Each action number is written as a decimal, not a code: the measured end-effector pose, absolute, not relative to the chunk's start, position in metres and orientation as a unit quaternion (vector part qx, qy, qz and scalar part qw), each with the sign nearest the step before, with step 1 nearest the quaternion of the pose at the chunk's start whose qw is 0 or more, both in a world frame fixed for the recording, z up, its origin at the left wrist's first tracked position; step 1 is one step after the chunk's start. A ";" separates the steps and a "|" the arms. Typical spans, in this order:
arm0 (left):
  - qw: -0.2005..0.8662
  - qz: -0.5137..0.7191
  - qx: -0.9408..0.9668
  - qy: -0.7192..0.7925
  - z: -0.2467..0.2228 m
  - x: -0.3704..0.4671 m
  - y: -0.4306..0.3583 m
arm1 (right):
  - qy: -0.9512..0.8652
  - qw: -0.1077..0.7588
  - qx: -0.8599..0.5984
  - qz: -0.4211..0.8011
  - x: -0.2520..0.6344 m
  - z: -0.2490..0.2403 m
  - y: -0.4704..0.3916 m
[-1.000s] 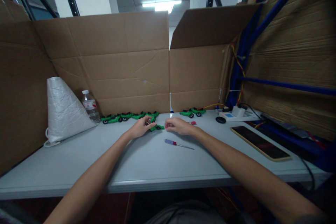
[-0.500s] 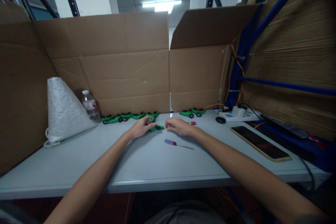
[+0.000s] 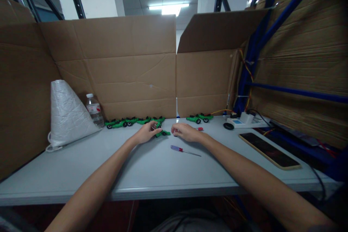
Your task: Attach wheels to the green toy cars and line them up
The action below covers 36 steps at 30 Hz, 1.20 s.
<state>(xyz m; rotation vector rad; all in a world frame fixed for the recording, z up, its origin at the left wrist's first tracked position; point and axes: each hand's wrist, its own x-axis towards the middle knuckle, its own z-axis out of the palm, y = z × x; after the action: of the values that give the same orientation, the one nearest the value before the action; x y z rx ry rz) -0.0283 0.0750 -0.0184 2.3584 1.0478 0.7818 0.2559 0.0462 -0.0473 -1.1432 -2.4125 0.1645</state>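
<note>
My left hand (image 3: pixel 146 133) is closed around a green toy car (image 3: pixel 164 133) with black wheels, whose end pokes out to the right of the fingers. Just to the right, my right hand (image 3: pixel 185 131) rests low over the table, its fingers curled together. A small dark bit shows under those fingertips, too small to name. In front of the hands lies a screwdriver (image 3: pixel 177 148) with a clear purple handle, its shaft pointing right. A red-ended object (image 3: pixel 200 129) is partly hidden behind my right hand.
Several green toy cars (image 3: pixel 117 124) line the back left, and more toy cars (image 3: pixel 195 119) sit back right. A silver pouch (image 3: pixel 69 116) and water bottle (image 3: pixel 94 110) stand left. To the right are a phone (image 3: pixel 268 150), a power strip (image 3: pixel 248 121) and a black ring (image 3: pixel 228 126).
The view has tilted very slightly. Both hands stay in nearly the same place, and a small dark bit shows more plainly under the right fingertips.
</note>
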 end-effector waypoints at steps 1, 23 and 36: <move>0.222 0.283 0.853 0.379 -0.018 -0.028 0.075 | -0.877 0.231 -0.416 0.059 0.255 -0.047 0.045; 0.219 0.286 0.852 0.379 -0.019 -0.029 0.074 | -0.877 0.233 -0.414 0.072 0.252 -0.048 0.045; 0.225 0.289 0.851 0.375 -0.018 -0.028 0.074 | -0.878 0.220 -0.416 0.085 0.252 -0.042 0.040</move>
<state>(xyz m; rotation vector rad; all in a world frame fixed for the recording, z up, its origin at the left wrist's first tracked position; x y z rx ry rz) -0.0282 0.0739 -0.0183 2.3484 1.0356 0.7982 0.2521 0.0404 -0.0416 -1.1514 -2.4281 0.2362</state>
